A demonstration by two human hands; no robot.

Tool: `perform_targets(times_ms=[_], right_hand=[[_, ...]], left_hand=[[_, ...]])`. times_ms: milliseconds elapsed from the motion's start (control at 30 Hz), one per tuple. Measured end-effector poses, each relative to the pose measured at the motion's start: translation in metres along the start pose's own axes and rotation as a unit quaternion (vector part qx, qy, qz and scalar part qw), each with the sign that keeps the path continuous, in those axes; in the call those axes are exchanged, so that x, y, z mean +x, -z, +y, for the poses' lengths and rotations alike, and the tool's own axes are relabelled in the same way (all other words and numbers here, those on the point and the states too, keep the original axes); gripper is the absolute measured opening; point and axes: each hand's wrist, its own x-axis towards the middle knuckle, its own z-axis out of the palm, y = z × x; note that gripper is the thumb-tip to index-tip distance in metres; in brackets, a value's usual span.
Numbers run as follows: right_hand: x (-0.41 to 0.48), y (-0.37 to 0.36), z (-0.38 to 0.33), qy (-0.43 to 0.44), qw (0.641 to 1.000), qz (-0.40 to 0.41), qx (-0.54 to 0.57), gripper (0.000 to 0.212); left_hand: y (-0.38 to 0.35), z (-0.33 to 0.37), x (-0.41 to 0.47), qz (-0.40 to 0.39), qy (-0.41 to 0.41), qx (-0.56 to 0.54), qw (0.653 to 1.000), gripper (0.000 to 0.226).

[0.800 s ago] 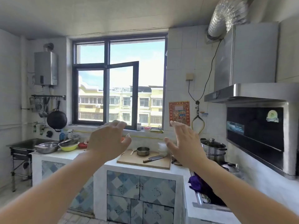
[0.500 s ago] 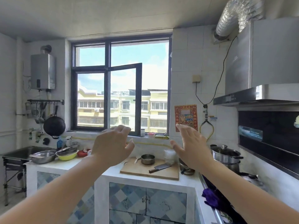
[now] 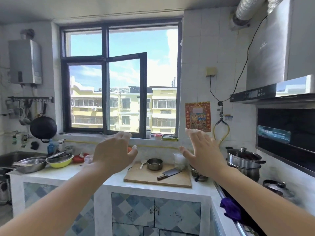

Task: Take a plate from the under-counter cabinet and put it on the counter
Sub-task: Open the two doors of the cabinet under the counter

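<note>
Both arms are stretched out in front of me at chest height. My left hand (image 3: 113,153) is held up with fingers apart and holds nothing. My right hand (image 3: 202,151) is likewise spread and empty. Below them runs the white counter (image 3: 95,178). The under-counter cabinet (image 3: 156,212) has two blue-and-white diamond-tiled doors, both closed, with a small latch where they meet. No plate is visible; the cabinet's inside is hidden.
A wooden cutting board (image 3: 158,176) carries a cleaver (image 3: 168,174), a small metal tin (image 3: 154,164) and a white spoon. Steel and yellow bowls (image 3: 58,160) stand at the left by the sink. A stacked steel pot (image 3: 243,160) sits on the stove under the range hood.
The view has shifted closer to the counter and slightly left. Both hands stay raised and spread, with nothing taken hold of.
</note>
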Motion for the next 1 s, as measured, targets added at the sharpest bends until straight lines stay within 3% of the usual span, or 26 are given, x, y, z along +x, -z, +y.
perform_targets(times_ms=[600,1000], right_hand=[[0.136,-0.127,0.108,0.012,0.999,-0.043,0.001,0.061],[0.204,-0.229,0.152,-0.021,0.997,-0.077,-0.017,0.062]], left_hand=[[-0.168,0.004,0.147,0.001,-0.004,0.005,1.000,0.050],[-0.286,-0.029,0.216,-0.035,0.003,0.005,0.999,0.051]])
